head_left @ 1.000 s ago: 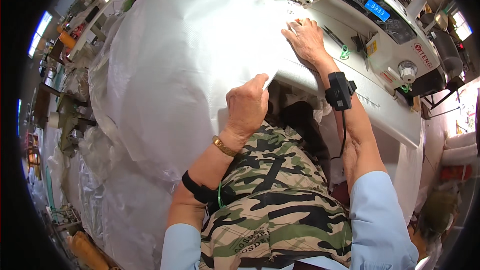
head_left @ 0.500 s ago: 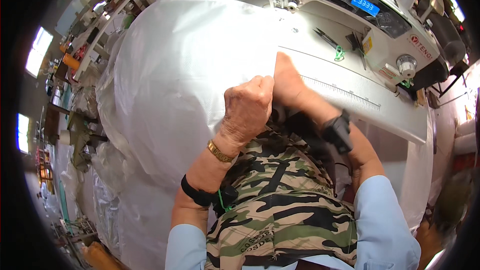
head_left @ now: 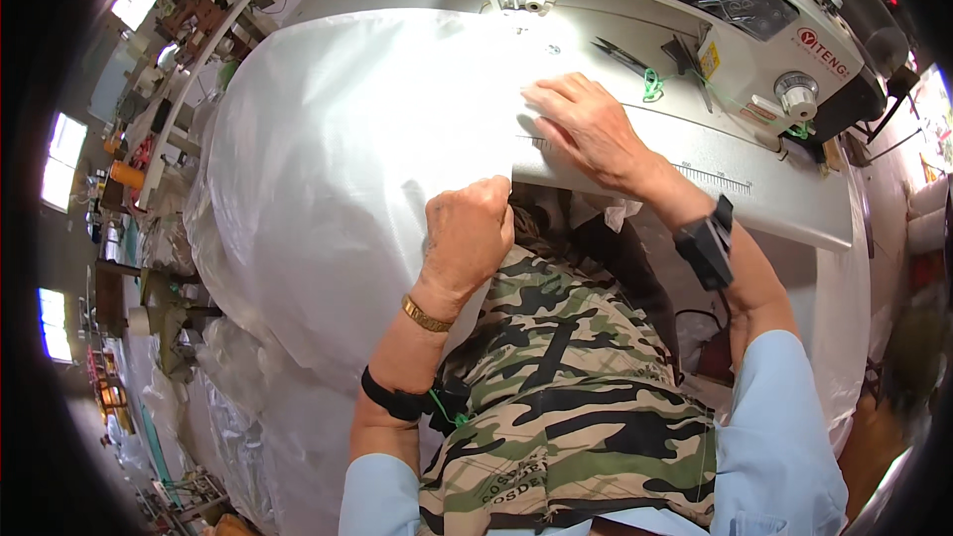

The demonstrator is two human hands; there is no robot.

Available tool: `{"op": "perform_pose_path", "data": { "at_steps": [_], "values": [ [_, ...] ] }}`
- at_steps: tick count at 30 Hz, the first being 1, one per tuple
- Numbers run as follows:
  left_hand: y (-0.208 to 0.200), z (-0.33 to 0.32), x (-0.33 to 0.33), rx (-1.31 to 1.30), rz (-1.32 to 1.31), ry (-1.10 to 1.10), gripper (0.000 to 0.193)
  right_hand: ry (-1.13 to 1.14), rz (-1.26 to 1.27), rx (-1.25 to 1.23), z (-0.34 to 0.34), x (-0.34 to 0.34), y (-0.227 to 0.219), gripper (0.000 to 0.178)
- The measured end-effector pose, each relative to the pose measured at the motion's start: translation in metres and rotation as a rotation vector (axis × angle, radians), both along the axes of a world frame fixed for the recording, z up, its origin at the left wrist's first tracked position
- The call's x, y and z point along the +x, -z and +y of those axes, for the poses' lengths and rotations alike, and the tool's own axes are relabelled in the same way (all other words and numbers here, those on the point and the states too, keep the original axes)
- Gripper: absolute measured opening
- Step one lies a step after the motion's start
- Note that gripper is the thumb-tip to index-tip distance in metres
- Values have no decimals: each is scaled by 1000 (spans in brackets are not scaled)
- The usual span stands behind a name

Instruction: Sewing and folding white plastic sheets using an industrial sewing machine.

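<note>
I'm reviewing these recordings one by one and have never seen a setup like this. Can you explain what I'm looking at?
There is no robot here: these are a person's own bare hands. The picture comes from a wide fisheye camera on the person's head, looking down, so straight edges bend near the rim. At upper right is a white sewing machine with a lit display. A large white sheet spreads over the left of the pale table. The left hand grips its edge; the right hand is by the table's front, fingers loosely spread. Whether it touches the sheet is unclear. Near the machine lies a dark pointed tool beside some green cord.
</note>
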State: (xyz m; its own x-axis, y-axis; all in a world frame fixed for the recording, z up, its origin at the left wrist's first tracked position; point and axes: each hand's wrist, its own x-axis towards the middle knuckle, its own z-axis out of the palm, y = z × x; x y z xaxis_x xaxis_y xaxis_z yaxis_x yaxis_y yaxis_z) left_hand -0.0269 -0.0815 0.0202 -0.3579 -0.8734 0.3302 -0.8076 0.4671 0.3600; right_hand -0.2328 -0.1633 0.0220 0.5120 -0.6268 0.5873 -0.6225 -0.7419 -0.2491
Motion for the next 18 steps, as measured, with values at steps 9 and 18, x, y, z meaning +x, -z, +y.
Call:
{"op": "perform_pose_path", "data": {
  "at_steps": [9, 18],
  "values": [
    [3, -35, -9, -101, -83, -5, 10, 4, 247, 190, -31, 6, 12, 46],
    [-8, -124, -22, -154, -216, 11, 9, -3, 192, 155, -51, 9, 20, 52]
  ]
}}
